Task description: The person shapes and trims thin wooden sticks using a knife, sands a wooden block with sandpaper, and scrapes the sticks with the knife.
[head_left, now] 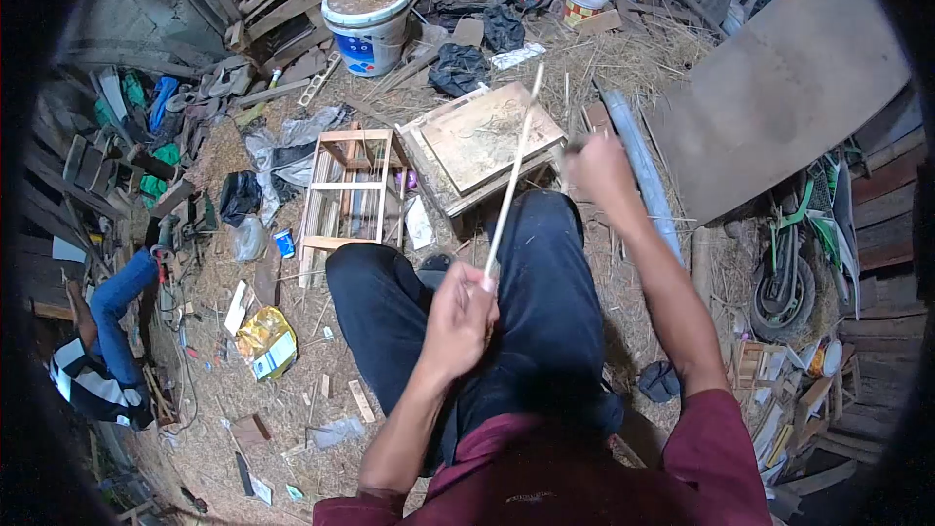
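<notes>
My left hand (460,319) is closed around the lower end of a long, thin pale stick (516,170), above my lap. The stick slants up and away, its far end passing over a low wooden stool or board (492,136) in front of my knees. Shavings lie on that wooden top. My right hand (599,170) is out to the right of the stick, apart from it, and blurred by motion. Its fingers look curled, with a dark patch beside them that I cannot make out.
A slatted wooden frame (349,190) stands left of the stool. Farther off is a white bucket (366,24). A large board (789,78) leans at the right above a green motorcycle (794,244). At the left sits another person (122,317). Scraps and a yellow bag (267,341) litter the ground.
</notes>
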